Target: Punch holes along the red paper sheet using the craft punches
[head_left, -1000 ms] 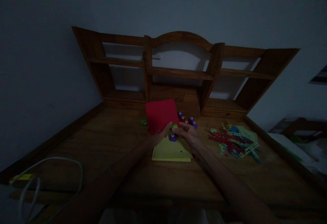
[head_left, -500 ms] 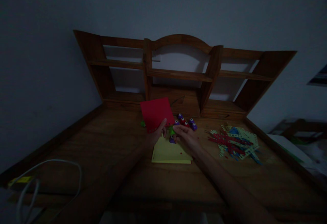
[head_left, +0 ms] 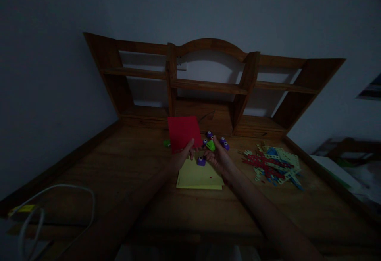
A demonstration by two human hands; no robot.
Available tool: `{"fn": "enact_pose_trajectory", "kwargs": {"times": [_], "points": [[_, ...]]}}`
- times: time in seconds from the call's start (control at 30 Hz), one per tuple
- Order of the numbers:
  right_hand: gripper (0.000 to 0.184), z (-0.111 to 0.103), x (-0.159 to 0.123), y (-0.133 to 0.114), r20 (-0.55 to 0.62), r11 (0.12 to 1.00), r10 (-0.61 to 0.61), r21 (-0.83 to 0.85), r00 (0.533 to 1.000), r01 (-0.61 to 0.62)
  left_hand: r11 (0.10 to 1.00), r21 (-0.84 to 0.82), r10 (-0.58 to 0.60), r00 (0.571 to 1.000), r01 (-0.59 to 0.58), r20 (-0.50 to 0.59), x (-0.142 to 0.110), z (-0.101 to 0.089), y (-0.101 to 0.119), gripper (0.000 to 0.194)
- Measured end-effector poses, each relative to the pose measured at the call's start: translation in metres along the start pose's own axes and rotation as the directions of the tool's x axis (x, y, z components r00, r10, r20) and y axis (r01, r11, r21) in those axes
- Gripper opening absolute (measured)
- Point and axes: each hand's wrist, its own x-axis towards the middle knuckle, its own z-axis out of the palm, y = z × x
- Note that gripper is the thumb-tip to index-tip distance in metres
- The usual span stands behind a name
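My left hand [head_left: 185, 154] pinches the lower right part of a red sheet of paper [head_left: 184, 132], which is raised above the desk. My right hand [head_left: 218, 157] grips a small green craft paper punch [head_left: 210, 145], just right of the sheet and apart from it. Beneath both hands lies a pad of yellow paper [head_left: 199, 179], with a purple punch [head_left: 201, 161] and a tiny red bit on it. Another green punch [head_left: 167, 143] is partly hidden behind the sheet's left edge. More purple punches [head_left: 224, 143] stand behind my right hand, which covers some of that group.
To the right, a pile of hole-punched paper strips [head_left: 272, 165] in red, pale yellow and blue spreads over the wooden desk [head_left: 125, 166]. A wooden shelf unit [head_left: 208, 86] rises at the back. A white cable [head_left: 68, 186] loops at the front left.
My right hand has drawn the green punch away from the red sheet's lower right corner, up and to the right. The red sheet has turned slightly and sits straighter.
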Motion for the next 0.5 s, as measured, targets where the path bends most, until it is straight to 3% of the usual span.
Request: {"fn": "enact_pose_trajectory", "kwargs": {"times": [0.13, 0.3, 0.5], "points": [[0.054, -0.0051, 0.0043, 0.0018, 0.000, 1.000, 0.022, 0.000, 1.000, -0.022, 0.999, 0.027, 0.043, 0.999, -0.043, 0.006, -0.0007, 0.0014, 0.0006, 0.064], [0.053, -0.0081, 0.0060, 0.0030, -0.009, 1.000, -0.021, 0.004, 1.000, 0.021, 0.999, -0.029, 0.040, 0.999, -0.040, 0.009, -0.0019, 0.0031, 0.0051, 0.064], [0.046, -0.0017, 0.0015, 0.0035, 0.047, 0.981, -0.146, -0.121, 0.988, 0.151, 0.996, -0.086, 0.039, 0.998, -0.035, 0.048, -0.0007, -0.0010, 0.0069, 0.064]]}}
